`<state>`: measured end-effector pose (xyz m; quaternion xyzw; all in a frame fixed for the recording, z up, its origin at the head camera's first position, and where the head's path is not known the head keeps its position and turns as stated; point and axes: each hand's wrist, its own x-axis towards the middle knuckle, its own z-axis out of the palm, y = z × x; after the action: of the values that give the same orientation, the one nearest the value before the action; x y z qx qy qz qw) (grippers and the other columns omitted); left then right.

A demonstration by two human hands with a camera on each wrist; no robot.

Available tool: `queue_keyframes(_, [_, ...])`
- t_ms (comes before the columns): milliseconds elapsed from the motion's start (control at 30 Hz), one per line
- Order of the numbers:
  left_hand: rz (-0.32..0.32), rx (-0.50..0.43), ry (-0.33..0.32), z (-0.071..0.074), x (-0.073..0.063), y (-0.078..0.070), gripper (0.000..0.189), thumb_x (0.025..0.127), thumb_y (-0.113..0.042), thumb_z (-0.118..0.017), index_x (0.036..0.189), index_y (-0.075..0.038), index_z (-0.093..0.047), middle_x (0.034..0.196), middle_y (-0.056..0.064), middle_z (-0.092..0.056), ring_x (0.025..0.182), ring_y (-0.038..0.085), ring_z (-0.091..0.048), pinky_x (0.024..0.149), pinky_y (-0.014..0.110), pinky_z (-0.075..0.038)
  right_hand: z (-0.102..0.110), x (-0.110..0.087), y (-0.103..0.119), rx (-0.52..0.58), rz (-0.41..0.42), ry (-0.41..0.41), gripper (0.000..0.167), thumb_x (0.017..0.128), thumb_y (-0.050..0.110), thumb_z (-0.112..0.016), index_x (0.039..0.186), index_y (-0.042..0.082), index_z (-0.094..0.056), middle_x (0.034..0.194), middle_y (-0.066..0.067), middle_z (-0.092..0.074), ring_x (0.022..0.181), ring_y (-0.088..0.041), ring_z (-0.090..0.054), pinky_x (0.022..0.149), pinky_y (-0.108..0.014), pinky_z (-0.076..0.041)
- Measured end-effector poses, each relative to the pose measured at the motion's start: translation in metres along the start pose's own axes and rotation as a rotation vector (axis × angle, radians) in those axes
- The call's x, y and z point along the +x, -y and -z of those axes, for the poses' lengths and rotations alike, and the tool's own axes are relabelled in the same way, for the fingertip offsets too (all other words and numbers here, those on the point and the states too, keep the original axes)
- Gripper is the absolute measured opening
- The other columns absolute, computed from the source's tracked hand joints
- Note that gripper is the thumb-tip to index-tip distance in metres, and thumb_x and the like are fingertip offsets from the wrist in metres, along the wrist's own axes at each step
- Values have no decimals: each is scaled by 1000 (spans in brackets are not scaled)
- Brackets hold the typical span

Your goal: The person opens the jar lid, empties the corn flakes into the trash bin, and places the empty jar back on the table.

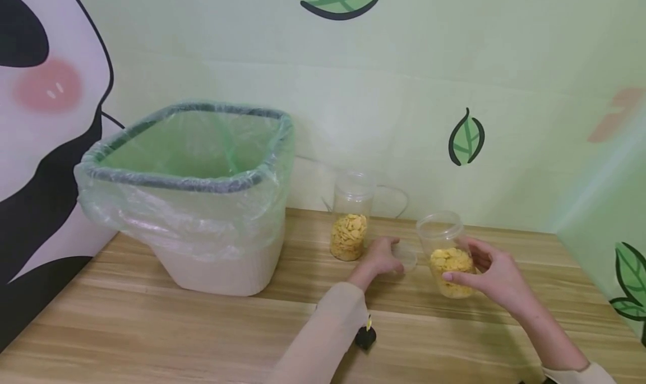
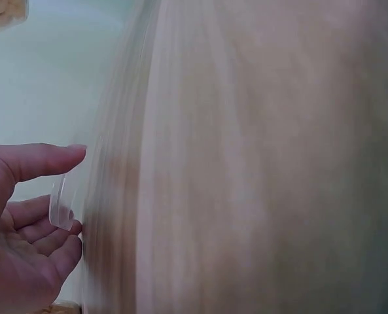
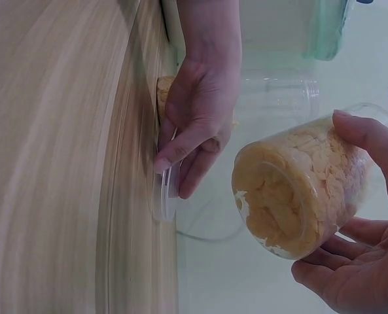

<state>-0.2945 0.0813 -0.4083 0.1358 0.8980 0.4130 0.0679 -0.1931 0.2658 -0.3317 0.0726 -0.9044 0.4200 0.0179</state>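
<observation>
My right hand [image 1: 497, 274] grips a clear open-topped jar [image 1: 441, 232] part filled with yellow flakes, thumb on the near side and fingers behind. In the right wrist view the jar [image 3: 305, 183] hangs above the table, slightly tilted, its base showing. To its left, my left hand [image 1: 378, 257] is low at the tabletop and pinches a clear round lid [image 1: 405, 256] by its edge. The lid [image 2: 61, 203] shows between thumb and fingers in the left wrist view. Just behind the left hand, a second, taller clear jar [image 1: 349, 235] of flakes stands upright.
On the left stands a white bin [image 1: 217, 272] with a green plastic liner [image 1: 192, 216] folded over its rim. A small black object [image 1: 365, 337] lies near the left sleeve [image 1: 323, 333]. The wooden table [image 1: 151, 322] ends at a green wall [image 1: 419, 109] with leaf prints.
</observation>
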Motion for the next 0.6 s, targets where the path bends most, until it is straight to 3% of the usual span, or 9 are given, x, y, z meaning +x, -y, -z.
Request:
queue_keyframes(300, [25,37,-23,0,3,3,70,58,-4,-80,124,-7,-56,123,9,-57,113,23,-51,96,29,-39,0,1,-1,6,-4,14,78,76,23,-74,135,-9,-33,134,-30,-39,120,-42,-41,97,-47,-35])
queue_keyframes(600, [24,30,-6,0,1,3,71,59,-2,-79,126,-6,-54,125,10,-56,114,23,-50,97,30,-39,-1,2,-3,5,-17,24,79,77,25,-74,135,-8,-32,135,-30,-37,121,-43,-39,97,-48,-34])
